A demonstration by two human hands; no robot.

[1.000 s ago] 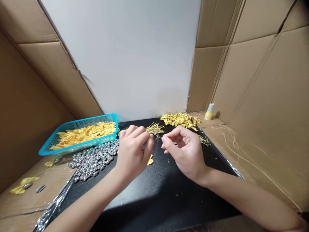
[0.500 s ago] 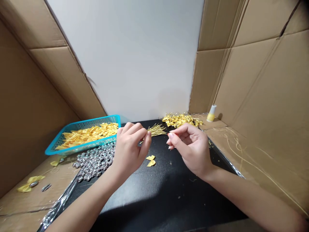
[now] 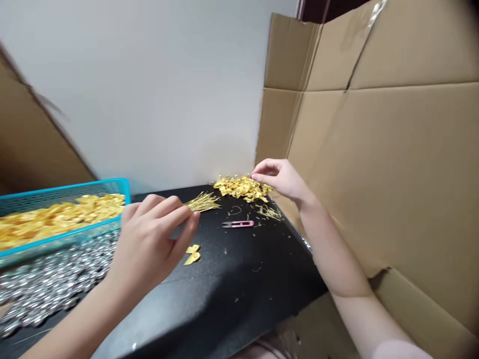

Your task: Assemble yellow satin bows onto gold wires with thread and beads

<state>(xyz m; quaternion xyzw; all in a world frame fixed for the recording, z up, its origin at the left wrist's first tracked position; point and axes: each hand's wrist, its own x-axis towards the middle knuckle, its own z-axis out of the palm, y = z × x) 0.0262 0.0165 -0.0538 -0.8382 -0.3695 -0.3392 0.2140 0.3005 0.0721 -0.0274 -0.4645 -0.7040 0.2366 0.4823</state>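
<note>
My left hand (image 3: 157, 237) hovers over the black table with curled fingers, thumb tip close to the index fingertip. Whatever may be between them is hidden. Just beyond it lies a bundle of gold twist ties (image 3: 204, 201), and a loose yellow ribbon bow (image 3: 192, 255) rests below its fingertips. My right hand (image 3: 282, 179) reaches to the pile of gold bows (image 3: 239, 188) at the back, thumb and index pinched at the pile's upper right edge. A small red spot shows at those fingertips; any held item is too small to name.
Pink-handled thread snips (image 3: 238, 224) lie mid-table, near cut gold scraps (image 3: 270, 213). At left stand a blue basket (image 3: 63, 188) of yellow bows and a heap of silver beads (image 3: 56, 279). Cardboard walls (image 3: 392, 164) rise at the right, a pale wall (image 3: 168, 89) behind.
My right hand has moved away from my left hand, out to the pile of bows. The view has turned right, and the snips have come into sight. My left hand keeps its curled pose.
</note>
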